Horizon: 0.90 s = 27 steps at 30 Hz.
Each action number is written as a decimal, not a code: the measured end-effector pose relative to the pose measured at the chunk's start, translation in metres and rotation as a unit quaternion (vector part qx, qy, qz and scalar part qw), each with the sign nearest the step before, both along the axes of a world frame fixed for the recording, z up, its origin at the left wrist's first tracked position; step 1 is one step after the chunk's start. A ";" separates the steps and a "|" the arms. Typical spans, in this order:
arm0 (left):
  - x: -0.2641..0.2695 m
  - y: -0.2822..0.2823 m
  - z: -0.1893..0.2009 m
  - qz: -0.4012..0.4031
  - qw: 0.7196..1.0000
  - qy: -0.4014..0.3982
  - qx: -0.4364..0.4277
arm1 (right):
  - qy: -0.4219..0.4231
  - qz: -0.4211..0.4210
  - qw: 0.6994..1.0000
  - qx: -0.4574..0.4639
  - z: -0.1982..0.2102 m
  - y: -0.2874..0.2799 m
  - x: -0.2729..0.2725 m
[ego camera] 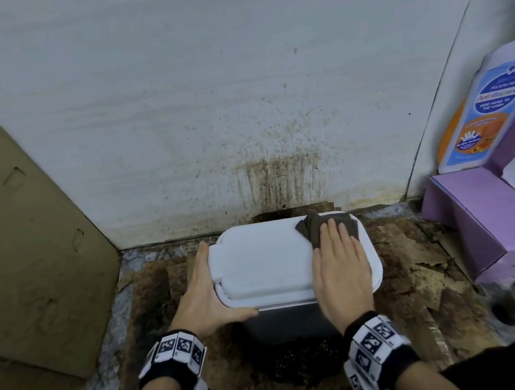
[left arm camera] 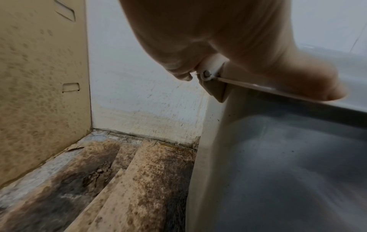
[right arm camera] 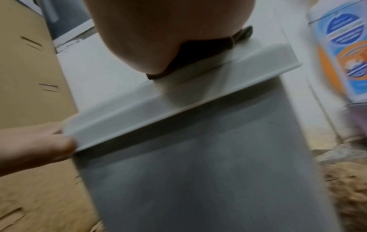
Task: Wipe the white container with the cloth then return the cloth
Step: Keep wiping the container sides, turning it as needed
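Note:
The white container (ego camera: 264,259) stands on the floor against the wall, lid closed, with grey side walls (right arm camera: 198,157). A dark brown-grey cloth (ego camera: 316,226) lies on the far right part of the lid. My right hand (ego camera: 341,269) lies flat on the cloth with straight fingers, pressing it onto the lid; in the right wrist view the cloth (right arm camera: 206,48) shows under the palm (right arm camera: 168,31). My left hand (ego camera: 203,287) braces the lid's left side, fingers straight along the edge and thumb along the front rim. The left wrist view shows that thumb (left arm camera: 307,81) on the rim beside a lid hinge (left arm camera: 207,73).
A tall cardboard sheet (ego camera: 24,225) leans at the left. A purple box (ego camera: 482,221) and an orange-and-blue bottle (ego camera: 484,112) stand close on the right. The wall (ego camera: 280,178) behind is stained brown. Torn, dirty cardboard (ego camera: 421,258) covers the floor.

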<state>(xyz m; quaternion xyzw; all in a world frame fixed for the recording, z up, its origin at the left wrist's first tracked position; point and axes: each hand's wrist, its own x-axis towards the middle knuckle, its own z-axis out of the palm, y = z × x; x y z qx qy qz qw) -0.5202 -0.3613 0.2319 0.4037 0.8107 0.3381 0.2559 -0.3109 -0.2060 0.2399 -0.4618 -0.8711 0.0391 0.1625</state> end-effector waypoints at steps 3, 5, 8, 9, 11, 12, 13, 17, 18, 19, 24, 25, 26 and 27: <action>0.001 0.001 -0.003 0.012 1.000 0.001 0.003 | 0.005 0.026 1.000 -0.016 0.001 -0.029 -0.038; 0.002 0.001 -0.005 0.029 0.999 -0.025 0.012 | 0.009 0.050 0.998 -0.032 0.002 -0.051 -0.067; 0.002 0.002 -0.006 0.034 0.998 -0.039 0.024 | 0.013 0.080 0.995 -0.055 0.006 -0.074 -0.104; 0.003 0.002 -0.005 0.038 0.998 -0.043 0.030 | 0.013 0.083 0.995 -0.062 0.007 -0.078 -0.112; 0.004 0.003 -0.003 0.049 0.997 -0.050 0.035 | 0.007 0.085 0.994 -0.067 0.007 -0.080 -0.120; 0.003 0.002 -0.004 0.050 0.997 -0.051 0.035 | 0.002 0.088 0.994 -0.069 0.007 -0.080 -0.121; 0.003 0.002 -0.004 0.047 0.997 -0.050 0.036 | -0.003 0.092 0.993 -0.069 0.006 -0.079 -0.121; 0.002 0.000 -0.009 0.019 0.998 -0.045 0.037 | -0.023 0.131 0.990 -0.041 0.001 -0.067 -0.104; 0.002 -0.001 -0.008 0.019 0.998 -0.044 0.033 | -0.026 0.137 0.990 -0.035 0.001 -0.062 -0.096; 0.002 -0.001 -0.007 0.024 0.998 -0.045 0.035 | -0.026 0.135 0.990 -0.030 0.002 -0.054 -0.086; 0.002 -0.003 -0.002 0.022 0.999 -0.036 0.020 | -0.034 0.093 0.995 -0.007 0.004 0.000 -0.013; 0.002 -0.003 -0.001 0.019 0.999 -0.037 0.017 | -0.038 0.078 0.996 -0.001 0.004 0.010 0.002; 0.003 -0.003 -0.001 0.016 0.999 -0.038 0.017 | -0.043 0.061 0.997 0.003 0.004 0.019 0.014; 0.002 -0.003 -0.001 0.014 0.999 -0.038 0.014 | -0.045 0.045 0.998 0.000 0.005 0.026 0.023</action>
